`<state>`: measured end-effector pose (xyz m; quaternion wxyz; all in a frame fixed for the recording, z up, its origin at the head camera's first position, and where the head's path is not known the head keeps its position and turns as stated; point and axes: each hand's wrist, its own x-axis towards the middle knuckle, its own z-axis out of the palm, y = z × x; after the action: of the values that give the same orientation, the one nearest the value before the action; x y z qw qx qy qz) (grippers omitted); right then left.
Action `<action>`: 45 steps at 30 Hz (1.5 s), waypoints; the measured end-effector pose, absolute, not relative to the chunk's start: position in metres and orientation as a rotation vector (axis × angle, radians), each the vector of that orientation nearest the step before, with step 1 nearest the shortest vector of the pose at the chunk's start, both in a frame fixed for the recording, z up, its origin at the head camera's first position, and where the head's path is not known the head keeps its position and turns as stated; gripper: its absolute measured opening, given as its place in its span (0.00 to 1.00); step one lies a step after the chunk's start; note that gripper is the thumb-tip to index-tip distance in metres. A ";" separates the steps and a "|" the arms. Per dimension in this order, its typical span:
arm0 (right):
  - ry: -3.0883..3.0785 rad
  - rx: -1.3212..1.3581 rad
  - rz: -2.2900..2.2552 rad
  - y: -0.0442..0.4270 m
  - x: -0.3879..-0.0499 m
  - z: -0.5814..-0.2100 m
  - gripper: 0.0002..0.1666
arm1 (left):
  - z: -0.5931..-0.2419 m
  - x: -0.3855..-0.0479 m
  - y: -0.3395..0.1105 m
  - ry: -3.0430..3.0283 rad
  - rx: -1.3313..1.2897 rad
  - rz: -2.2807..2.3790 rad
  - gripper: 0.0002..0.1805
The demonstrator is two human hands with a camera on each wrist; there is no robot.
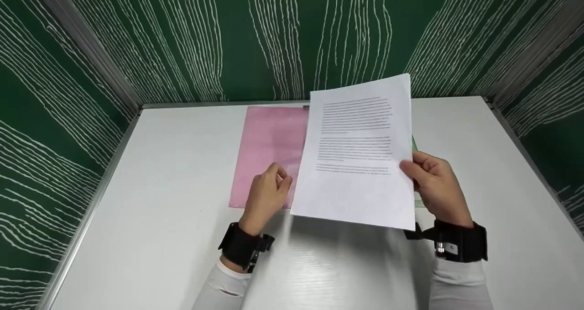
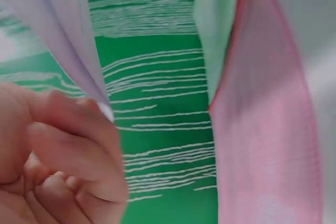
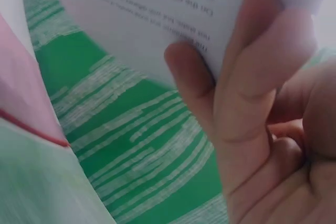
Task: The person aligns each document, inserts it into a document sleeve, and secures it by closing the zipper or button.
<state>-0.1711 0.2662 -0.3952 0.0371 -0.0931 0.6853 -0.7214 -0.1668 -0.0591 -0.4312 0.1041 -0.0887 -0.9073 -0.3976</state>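
Note:
A sheet of white paper [image 1: 356, 196] with printed text is held up off the table, tilted. My right hand [image 1: 438, 182] pinches its right edge, thumb on the front and fingers behind. Print also shows on the side facing the right wrist camera [image 3: 173, 3]. My left hand [image 1: 269, 191] is beside the sheet's lower left edge, fingers curled, with nothing visible in its grip. A pink folder [image 1: 269, 141] lies flat behind my left hand. Most of a green folder [image 1: 419, 203] is hidden by the paper; its edge shows near my right hand.
The white table [image 1: 182, 164] spreads on both sides of the folders. Green panels [image 1: 315, 40] with wavy white lines stand along the back and both sides. A small dark piece [image 1: 306, 107] sits at the pink folder's top right corner.

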 end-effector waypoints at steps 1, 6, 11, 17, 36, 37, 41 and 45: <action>2.115 -0.254 -2.230 0.271 -0.171 -0.395 0.27 | -0.434 -0.166 -0.056 -2.709 -0.276 -1.125 0.05; 2.134 -0.126 -2.302 0.289 -0.168 -0.393 0.27 | -0.446 -0.164 -0.036 -2.858 -0.331 -0.872 0.08; 2.148 -0.042 -2.324 0.301 -0.165 -0.391 0.28 | -0.456 -0.166 -0.012 -2.927 -0.325 -0.651 0.10; 2.199 0.047 -2.304 0.307 -0.164 -0.389 0.28 | -0.465 -0.176 0.012 -2.941 -0.229 -0.362 0.09; 2.265 0.085 -2.256 0.309 -0.163 -0.388 0.25 | -0.462 -0.175 0.006 -3.101 -0.167 -0.311 0.16; 2.262 0.079 -2.253 0.309 -0.163 -0.388 0.25 | -0.462 -0.175 0.004 -3.103 -0.156 -0.322 0.14; 2.240 0.057 -2.243 0.309 -0.163 -0.388 0.26 | -0.464 -0.174 -0.003 -3.073 -0.118 -0.380 0.09; 2.229 0.049 -2.208 0.307 -0.163 -0.389 0.27 | -0.471 -0.176 -0.009 -2.972 -0.128 -0.389 0.10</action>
<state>-0.1633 0.3070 -0.3892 0.0021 0.0157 0.7103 -0.7037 -0.1763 -0.0093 -0.4713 0.0707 -0.0426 -0.9882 -0.1292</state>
